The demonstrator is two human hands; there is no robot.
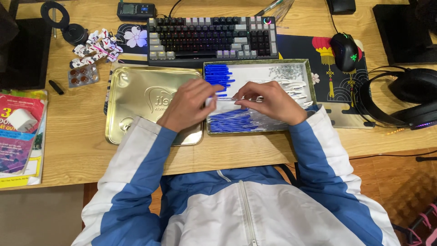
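My left hand [189,104] and my right hand [272,101] meet over a shallow tin box [310,73] on the wooden desk. Between their fingertips they hold a thin clear pen tube [230,99], lying level. The box holds blue pen caps [217,75] at its upper left, blue refills [232,122] along the near side, white pen parts [293,86] on the right and small metal springs [287,70] at the top right. The gold tin lid [132,98] lies just left of the box, partly under my left hand.
A backlit keyboard [211,36] sits behind the box, a black mouse [344,51] on a dark mat [296,48] to the right, headphones [405,98] at far right. Booklets [18,141] with a white charger [21,119] lie left, a blister pack [82,75] and a small toy figure [95,48] further back.
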